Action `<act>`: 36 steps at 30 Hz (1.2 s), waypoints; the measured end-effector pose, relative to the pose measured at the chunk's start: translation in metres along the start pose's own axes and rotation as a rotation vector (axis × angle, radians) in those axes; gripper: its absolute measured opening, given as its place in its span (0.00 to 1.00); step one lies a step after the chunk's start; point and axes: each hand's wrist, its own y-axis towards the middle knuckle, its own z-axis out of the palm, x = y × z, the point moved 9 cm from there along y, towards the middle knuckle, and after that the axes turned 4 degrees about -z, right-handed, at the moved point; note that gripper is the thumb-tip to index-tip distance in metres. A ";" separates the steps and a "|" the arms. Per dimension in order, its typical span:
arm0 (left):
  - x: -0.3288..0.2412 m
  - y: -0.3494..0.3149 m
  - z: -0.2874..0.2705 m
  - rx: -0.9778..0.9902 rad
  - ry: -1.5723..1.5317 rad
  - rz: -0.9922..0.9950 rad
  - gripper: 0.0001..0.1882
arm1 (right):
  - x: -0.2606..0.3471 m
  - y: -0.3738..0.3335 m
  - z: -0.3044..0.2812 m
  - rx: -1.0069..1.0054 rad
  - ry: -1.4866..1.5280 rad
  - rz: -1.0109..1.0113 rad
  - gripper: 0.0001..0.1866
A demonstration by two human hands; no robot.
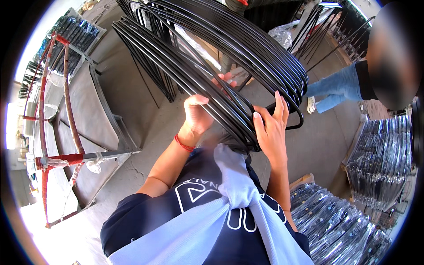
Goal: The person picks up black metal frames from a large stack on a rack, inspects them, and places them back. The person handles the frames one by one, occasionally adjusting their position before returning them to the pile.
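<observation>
Leftmost stands one red-wrapped rack [66,159]; then the left hand [197,115], one red bracelet [183,145] below it, curls thumb and fingers around black bent tubes [176,68], too overlapped to count, before the chest. The right hand [273,132] rests fingers apart on their bends, its hold unclear; beyond are one person [338,90] and two film-wrapped stacks [382,161].

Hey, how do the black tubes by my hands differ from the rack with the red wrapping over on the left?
The black tubes are dark and glossy; the rack mixes grey metal with reddish wrapping.
The black tubes lie bunched closely side by side; the rack's bars stand well apart, forming an open frame.
The left hand and right hand are on the black tubes; neither touches the rack.
Both have long, slender bars.
</observation>
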 end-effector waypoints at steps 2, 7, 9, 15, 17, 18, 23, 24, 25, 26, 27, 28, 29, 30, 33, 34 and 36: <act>0.000 -0.001 0.003 0.001 0.024 0.009 0.33 | -0.002 -0.001 -0.001 -0.010 0.013 0.025 0.12; -0.004 -0.005 0.002 0.000 0.090 0.024 0.33 | -0.002 -0.003 0.003 0.005 0.017 0.108 0.14; -0.004 -0.005 0.000 0.016 0.106 0.026 0.33 | -0.003 -0.005 0.001 -0.081 0.053 0.082 0.17; -0.005 -0.009 0.000 0.018 0.098 0.025 0.31 | -0.015 -0.009 -0.005 -0.183 0.049 0.168 0.19; -0.003 -0.009 0.000 0.031 0.069 0.017 0.30 | -0.019 -0.008 -0.007 -0.217 0.037 0.190 0.19; -0.003 -0.009 -0.001 0.031 0.069 0.018 0.30 | -0.019 -0.007 -0.008 -0.222 0.020 0.187 0.20; -0.002 -0.010 0.000 0.009 0.058 0.029 0.30 | -0.023 -0.001 -0.007 -0.244 0.007 0.187 0.22; -0.003 -0.010 -0.002 0.008 0.057 0.033 0.30 | -0.024 0.000 -0.008 -0.246 -0.016 0.173 0.23; -0.004 -0.011 -0.002 0.007 0.055 0.039 0.30 | -0.024 0.001 -0.008 -0.235 -0.027 0.181 0.24; -0.004 -0.012 -0.001 0.002 0.056 0.040 0.30 | -0.023 0.002 -0.009 -0.225 -0.037 0.188 0.24; -0.004 -0.012 -0.001 0.007 0.053 0.040 0.30 | -0.023 0.003 -0.009 -0.214 -0.048 0.195 0.25; -0.004 -0.012 -0.001 0.013 0.054 0.033 0.31 | -0.025 0.003 -0.009 -0.206 -0.064 0.193 0.26; -0.004 -0.013 -0.001 0.019 0.055 0.027 0.32 | -0.024 0.003 -0.008 -0.202 -0.097 0.185 0.26; -0.004 -0.013 -0.002 0.018 0.053 0.026 0.32 | -0.023 0.004 -0.008 -0.198 -0.130 0.177 0.26; -0.004 -0.012 -0.002 0.015 0.054 0.027 0.34 | -0.022 0.006 -0.007 -0.186 -0.188 0.152 0.27; -0.005 -0.015 -0.002 0.014 0.060 0.028 0.34 | -0.022 0.006 -0.005 -0.174 -0.182 0.155 0.27; 0.002 -0.011 -0.006 0.011 0.103 0.008 0.35 | -0.030 0.008 -0.006 -0.148 -0.187 0.167 0.27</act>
